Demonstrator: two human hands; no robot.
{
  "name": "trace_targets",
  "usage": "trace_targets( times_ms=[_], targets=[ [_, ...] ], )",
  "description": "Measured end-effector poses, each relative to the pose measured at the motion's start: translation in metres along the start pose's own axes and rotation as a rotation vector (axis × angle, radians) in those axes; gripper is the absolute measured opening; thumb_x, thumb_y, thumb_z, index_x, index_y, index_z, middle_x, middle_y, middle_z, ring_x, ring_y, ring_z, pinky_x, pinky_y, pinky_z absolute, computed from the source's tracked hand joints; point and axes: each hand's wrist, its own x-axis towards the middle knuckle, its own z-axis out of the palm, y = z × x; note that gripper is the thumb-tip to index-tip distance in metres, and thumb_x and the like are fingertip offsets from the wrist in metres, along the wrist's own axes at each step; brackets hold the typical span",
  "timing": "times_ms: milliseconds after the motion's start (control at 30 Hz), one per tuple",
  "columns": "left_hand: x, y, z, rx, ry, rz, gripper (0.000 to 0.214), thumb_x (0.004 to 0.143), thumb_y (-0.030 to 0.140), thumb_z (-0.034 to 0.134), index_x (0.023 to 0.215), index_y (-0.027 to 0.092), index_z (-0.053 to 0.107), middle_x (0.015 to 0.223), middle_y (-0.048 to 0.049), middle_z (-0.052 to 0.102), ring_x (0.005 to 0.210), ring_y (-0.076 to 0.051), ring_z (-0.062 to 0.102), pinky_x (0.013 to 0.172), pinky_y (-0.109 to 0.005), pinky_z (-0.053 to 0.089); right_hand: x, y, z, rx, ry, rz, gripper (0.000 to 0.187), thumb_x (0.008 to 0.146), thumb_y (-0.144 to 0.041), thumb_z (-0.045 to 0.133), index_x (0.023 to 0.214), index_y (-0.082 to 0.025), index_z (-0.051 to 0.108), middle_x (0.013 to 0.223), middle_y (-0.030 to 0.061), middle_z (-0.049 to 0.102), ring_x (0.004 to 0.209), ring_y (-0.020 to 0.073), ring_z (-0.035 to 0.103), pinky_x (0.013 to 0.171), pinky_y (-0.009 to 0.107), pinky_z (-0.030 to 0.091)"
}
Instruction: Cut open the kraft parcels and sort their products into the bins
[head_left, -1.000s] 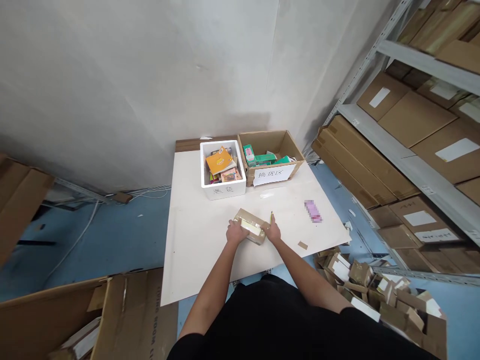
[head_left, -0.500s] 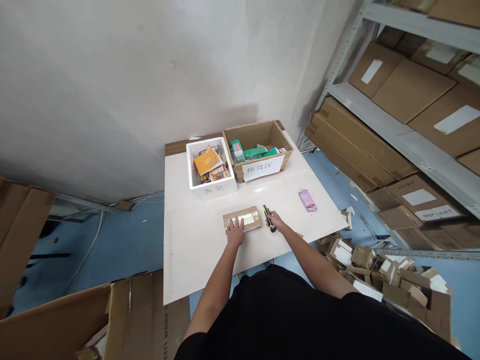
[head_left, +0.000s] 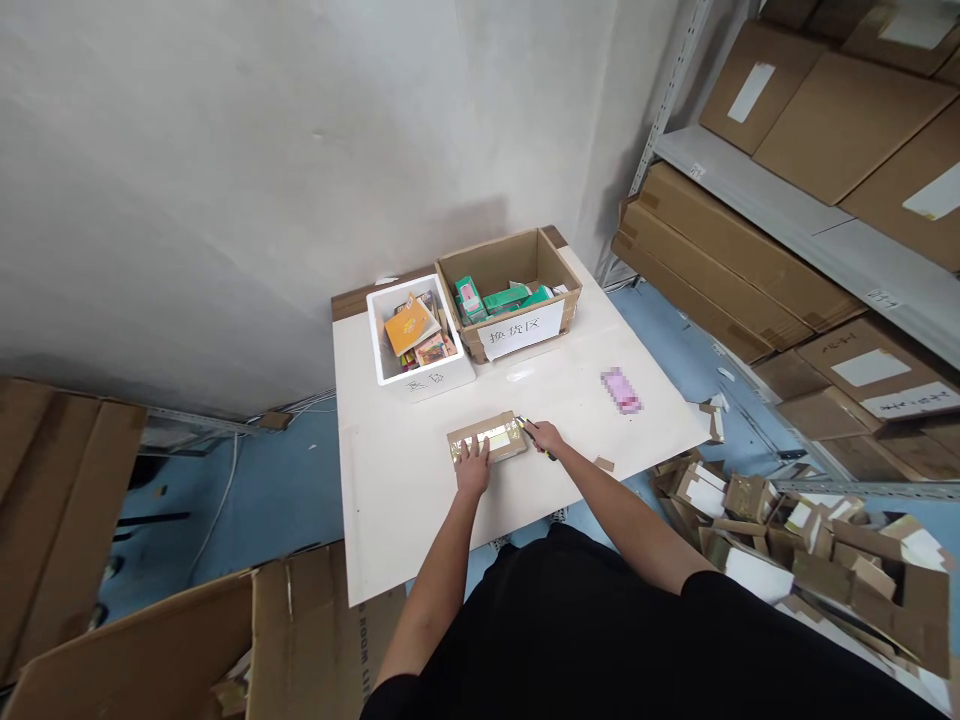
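A small flat cardboard box, taped and with a pale label, lies on the white table. My left hand rests on its left part with the fingers spread. In my right hand is a black and yellow-green utility knife, gripped by its handle. The knife's front end is at the box's right edge; whether the blade touches the cardboard I cannot tell.
Behind stand a white foam box of booklets and an open carton of green packs. A blurred pink item and a cardboard scrap lie to the right. Shelves of cartons and a heap of empty boxes flank the table.
My right hand has turned the utility knife and brought its front end left to the box's right edge. My left hand stays on the box. The camera view has shifted slightly.
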Motion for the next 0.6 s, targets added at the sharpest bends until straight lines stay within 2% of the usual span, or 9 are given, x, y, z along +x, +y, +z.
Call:
trace_targets(
  times_ms=[167,300,467,533,600],
  targets=[
    [0.001,-0.001,0.005,-0.001,0.025,0.005,0.061,0.108,0.041,0.034,0.168,0.03,0.032,0.178,-0.0071,0.021,0.164,-0.037,0.017,0.125,-0.056,0.034,-0.005,0.0,-0.006,-0.039,-0.052,-0.015,0.06,0.105,-0.067,0.046,0.066,-0.022,0.051,0.051,-0.0013,0.057,0.043,0.0118,0.054,0.051,0.023,0.04],
    [0.002,-0.002,0.007,-0.018,0.042,0.009,0.061,0.107,0.04,0.037,0.167,0.032,0.034,0.177,-0.0071,0.025,0.163,-0.038,0.02,0.123,-0.059,0.036,-0.013,0.0,-0.009,-0.172,-0.062,-0.016,0.06,0.105,-0.066,0.048,0.067,-0.021,0.056,0.051,-0.0003,0.058,0.045,0.0129,0.055,0.052,0.024,0.039],
    [0.0,-0.001,0.005,-0.034,0.037,0.006,0.06,0.107,0.038,0.039,0.167,0.034,0.036,0.178,-0.0055,0.025,0.163,-0.037,0.02,0.123,-0.057,0.036,-0.029,0.01,-0.014,-0.285,-0.071,0.001,0.054,0.105,-0.062,0.052,0.073,-0.02,0.062,0.052,0.0009,0.061,0.049,0.0152,0.061,0.056,0.024,0.04],
    [0.0,0.001,0.001,-0.037,0.03,0.002,0.06,0.106,0.037,0.04,0.166,0.034,0.036,0.178,-0.0057,0.025,0.163,-0.037,0.02,0.123,-0.056,0.035,-0.034,0.016,-0.017,-0.276,-0.092,0.01,0.052,0.103,-0.061,0.056,0.072,-0.02,0.061,0.052,0.0006,0.061,0.049,0.0153,0.062,0.056,0.024,0.041],
    [0.002,0.002,-0.007,-0.04,0.021,0.004,0.06,0.105,0.038,0.044,0.165,0.033,0.039,0.177,-0.0069,0.027,0.162,-0.037,0.022,0.122,-0.055,0.036,-0.037,0.021,-0.016,-0.178,-0.028,0.028,0.052,0.104,-0.061,0.052,0.074,-0.02,0.06,0.054,0.0002,0.063,0.05,0.0145,0.063,0.057,0.023,0.043]
  ],
)
